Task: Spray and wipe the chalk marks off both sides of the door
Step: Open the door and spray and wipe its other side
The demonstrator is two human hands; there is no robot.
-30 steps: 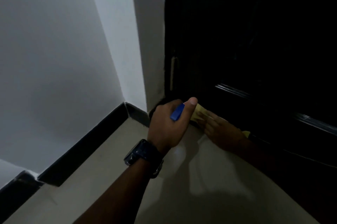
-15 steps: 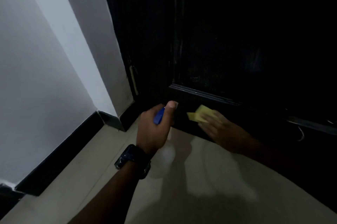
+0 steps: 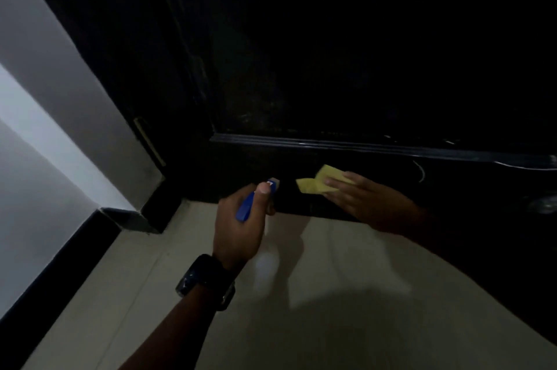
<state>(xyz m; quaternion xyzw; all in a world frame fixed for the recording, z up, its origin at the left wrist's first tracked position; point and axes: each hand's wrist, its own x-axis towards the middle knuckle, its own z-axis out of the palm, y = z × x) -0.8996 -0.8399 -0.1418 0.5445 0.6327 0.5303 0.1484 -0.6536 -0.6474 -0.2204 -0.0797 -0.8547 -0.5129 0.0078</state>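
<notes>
Yellow folded cloth [image 3: 322, 181] flat against dark door [image 3: 331, 53]

Left wrist: dark, glossy wristwatch [image 3: 208, 280] on a black strap (dial unreadable). Both forearms bare, no sleeves visible.
</notes>
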